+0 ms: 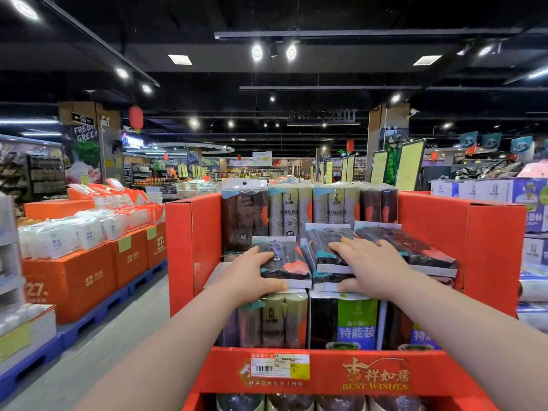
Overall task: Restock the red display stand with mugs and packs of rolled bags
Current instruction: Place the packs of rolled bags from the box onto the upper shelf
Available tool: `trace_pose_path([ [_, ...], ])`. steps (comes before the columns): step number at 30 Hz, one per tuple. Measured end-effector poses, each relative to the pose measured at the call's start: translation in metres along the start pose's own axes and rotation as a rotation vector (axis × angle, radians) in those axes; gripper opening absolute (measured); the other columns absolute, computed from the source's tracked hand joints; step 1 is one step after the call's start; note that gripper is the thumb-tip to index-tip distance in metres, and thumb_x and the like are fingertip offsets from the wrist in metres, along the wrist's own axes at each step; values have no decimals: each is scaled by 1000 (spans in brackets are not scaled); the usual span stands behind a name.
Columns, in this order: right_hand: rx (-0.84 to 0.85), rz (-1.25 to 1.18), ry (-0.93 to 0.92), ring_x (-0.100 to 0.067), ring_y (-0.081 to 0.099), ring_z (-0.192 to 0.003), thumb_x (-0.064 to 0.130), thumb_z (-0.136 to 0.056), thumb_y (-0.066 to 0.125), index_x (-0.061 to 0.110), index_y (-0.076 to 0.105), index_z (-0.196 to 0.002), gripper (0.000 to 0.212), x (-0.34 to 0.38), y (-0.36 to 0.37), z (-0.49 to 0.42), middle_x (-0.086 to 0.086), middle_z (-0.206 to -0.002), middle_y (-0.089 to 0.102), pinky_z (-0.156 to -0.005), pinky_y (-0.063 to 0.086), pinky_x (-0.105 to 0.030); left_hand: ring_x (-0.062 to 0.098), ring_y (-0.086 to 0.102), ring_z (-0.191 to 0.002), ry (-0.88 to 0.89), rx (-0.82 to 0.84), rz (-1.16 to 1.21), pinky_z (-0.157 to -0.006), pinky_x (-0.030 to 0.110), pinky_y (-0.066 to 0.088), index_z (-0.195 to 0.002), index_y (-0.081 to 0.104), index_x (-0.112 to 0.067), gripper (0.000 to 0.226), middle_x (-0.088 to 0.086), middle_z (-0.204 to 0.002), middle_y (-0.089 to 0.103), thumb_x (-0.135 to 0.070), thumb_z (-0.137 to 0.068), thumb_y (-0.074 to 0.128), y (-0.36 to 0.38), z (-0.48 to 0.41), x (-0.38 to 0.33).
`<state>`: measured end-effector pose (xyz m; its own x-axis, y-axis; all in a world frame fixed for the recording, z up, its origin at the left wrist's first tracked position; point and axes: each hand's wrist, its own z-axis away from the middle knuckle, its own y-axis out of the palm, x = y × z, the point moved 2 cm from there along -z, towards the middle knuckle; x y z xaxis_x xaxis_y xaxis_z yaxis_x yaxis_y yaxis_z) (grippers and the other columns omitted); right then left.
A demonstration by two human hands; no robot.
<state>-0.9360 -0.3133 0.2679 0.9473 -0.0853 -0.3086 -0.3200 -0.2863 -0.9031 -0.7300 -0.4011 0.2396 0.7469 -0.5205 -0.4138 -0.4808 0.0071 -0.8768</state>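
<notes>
A supermarket aisle, with orange cartons (74, 280) stacked at the left. The red display stand (192, 241) in the middle holds upright packs of rolled bags. On top of them, the left hand (249, 277) grips a flat dark pack (284, 265), thumb at its near edge. Just right, the right hand (370, 268) clasps a second flat pack (323, 238) the same way.

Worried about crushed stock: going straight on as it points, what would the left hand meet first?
Gripping a flat pack, the left hand would probably meet the upright packs behind first; depth is unclear.
</notes>
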Motion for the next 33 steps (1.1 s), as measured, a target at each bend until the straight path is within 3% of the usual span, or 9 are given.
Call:
trace_pose_path([
  [8,5,-2,24,-19,25,-142,58,-86,55,28,15,-150,81,-2,2,-2,3,-155,24,-110,26,-43,21,21,-145,31,10,-80,-113,36,24,-147,31,-29,85,0,-159,16,-59,-76,67,1,-11,1],
  [13,19,-11,48,-24,29,-138,58,-84,56,30,18,-149,81,1,4,-2,-2,-150,28,-109,28,-42,22,38,-131,-9,-41,-227,-101,46,42,-139,38,-33,83,-5,-144,36,-72,-70,62,2,-10,3],
  [18,16,21,115,-28,33,-134,58,-83,57,30,19,-148,81,3,0,0,-4,-144,35,-107,29,-45,24,42,-124,11,-161,-292,-98,40,43,-133,44,-23,62,0,-132,44,-56,-83,56,7,4,-14],
  [23,-119,-41,169,-28,27,-138,53,-84,59,23,10,-150,88,10,3,14,-3,-148,32,-110,27,-45,23,41,-120,46,-258,-321,-95,36,40,-132,44,-21,51,1,-130,43,-46,-88,51,8,25,-16],
  [28,-219,-42,83,-29,7,-146,39,-93,52,24,4,-152,78,18,1,35,-4,-157,13,-116,14,-49,23,40,-122,78,-312,-396,-96,34,36,-134,41,-22,51,0,-131,41,-45,-90,51,6,48,-22],
  [33,-237,-45,-97,-29,7,-146,34,-95,51,25,17,-149,65,37,0,60,-4,-157,14,-117,11,-50,25,36,-129,79,-284,-461,-100,39,40,-132,42,-19,54,3,-135,41,-45,-87,54,14,76,-26],
])
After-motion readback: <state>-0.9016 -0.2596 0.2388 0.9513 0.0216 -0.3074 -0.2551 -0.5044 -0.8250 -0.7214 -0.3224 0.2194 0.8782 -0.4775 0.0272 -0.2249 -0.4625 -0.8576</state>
